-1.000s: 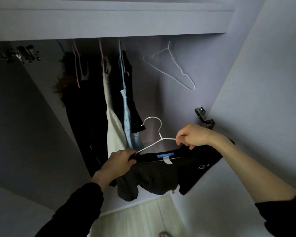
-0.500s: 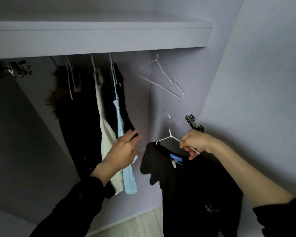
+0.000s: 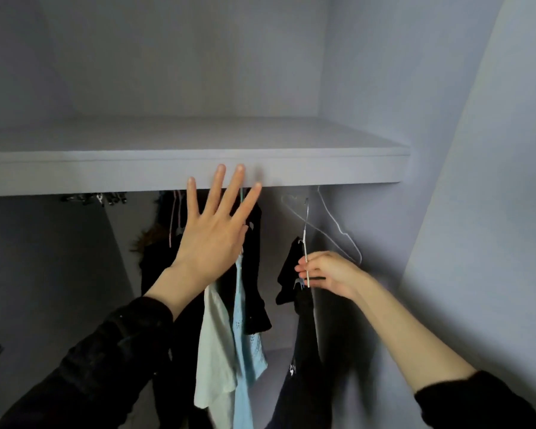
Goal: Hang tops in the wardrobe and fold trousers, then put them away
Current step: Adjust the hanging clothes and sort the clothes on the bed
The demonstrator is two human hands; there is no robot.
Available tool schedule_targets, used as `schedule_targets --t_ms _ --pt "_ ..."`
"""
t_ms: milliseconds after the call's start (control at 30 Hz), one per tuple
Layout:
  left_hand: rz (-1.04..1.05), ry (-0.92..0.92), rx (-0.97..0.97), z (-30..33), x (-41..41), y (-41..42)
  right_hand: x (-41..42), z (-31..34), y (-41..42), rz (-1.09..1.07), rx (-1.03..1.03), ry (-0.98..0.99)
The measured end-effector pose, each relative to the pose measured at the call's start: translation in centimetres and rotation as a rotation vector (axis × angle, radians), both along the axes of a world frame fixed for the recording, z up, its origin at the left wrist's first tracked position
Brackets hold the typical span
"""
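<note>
My right hand [image 3: 325,272] pinches a white wire hanger [image 3: 305,239] that carries a black top [image 3: 304,342]. The hanger's hook points up just under the wardrobe shelf [image 3: 291,171]. My left hand [image 3: 212,233] is spread flat with straight fingers, raised in front of the hanging clothes and reaching up to the shelf's front edge. Behind it hang a white top [image 3: 214,345], a light blue top [image 3: 245,342] and a black garment [image 3: 256,292]. The rail itself is hidden behind the shelf edge.
An empty white wire hanger [image 3: 342,233] hangs at the right, close to the wardrobe's side wall [image 3: 369,88]. More dark clothes [image 3: 155,258] hang further left. Metal clips [image 3: 93,198] sit under the shelf at the left. The wardrobe door [image 3: 492,212] stands to the right.
My right hand has lifted the hanger with the black top higher, toward the rail. My left hand has let go of the top, opened wide and risen to the shelf edge. The view tilted up.
</note>
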State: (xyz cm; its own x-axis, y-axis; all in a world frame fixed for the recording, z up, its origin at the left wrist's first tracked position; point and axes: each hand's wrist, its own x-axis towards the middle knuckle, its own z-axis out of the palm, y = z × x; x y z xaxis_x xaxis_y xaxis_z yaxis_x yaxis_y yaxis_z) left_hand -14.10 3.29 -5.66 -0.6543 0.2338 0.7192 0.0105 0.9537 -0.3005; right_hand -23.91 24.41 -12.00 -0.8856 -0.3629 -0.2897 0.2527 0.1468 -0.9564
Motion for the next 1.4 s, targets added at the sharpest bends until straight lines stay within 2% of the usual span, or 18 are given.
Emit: schedule_targets --t_ms 133,233,367,500,800,933,1033,1167,1267,1400 --pt "0.123 -0.002 -0.002 1.1 -1.2 -1.7 -2.8 0.5 -2.5 0.025 -0.027 0.076" --pt "0.174 0.023 -0.058 0.8 -1.9 -2.2 -5.3 0.9 -4.0 0.018 -0.129 0.036" --pt "0.235 0.064 -0.119 0.2 -2.8 -2.7 -8.1 1.7 -6.3 0.041 -0.156 0.036" --pt "0.263 0.098 -0.149 -0.3 -3.4 -3.0 -10.1 2.2 -8.5 0.039 -0.202 0.035" --pt "0.272 0.105 -0.162 -0.4 -3.8 -3.1 -13.5 2.1 -11.6 -0.062 -0.113 0.069" --pt "0.261 0.120 -0.161 -0.4 -4.1 -3.1 -13.8 1.9 -12.8 -0.062 -0.185 0.037" --pt "0.259 0.118 -0.148 -0.3 -4.0 -3.2 -13.6 1.5 -14.4 -0.013 -0.091 0.079" --pt "0.258 0.120 -0.144 -0.5 -3.9 -3.2 -12.5 0.6 -16.8 0.160 -0.023 0.159" --pt "0.253 0.107 -0.137 -0.4 -3.9 -3.2 -12.4 0.7 -17.6 0.175 0.053 0.210" --pt "0.285 0.051 -0.122 -0.2 -3.7 -2.8 -11.8 1.0 -16.9 0.142 0.519 0.568"
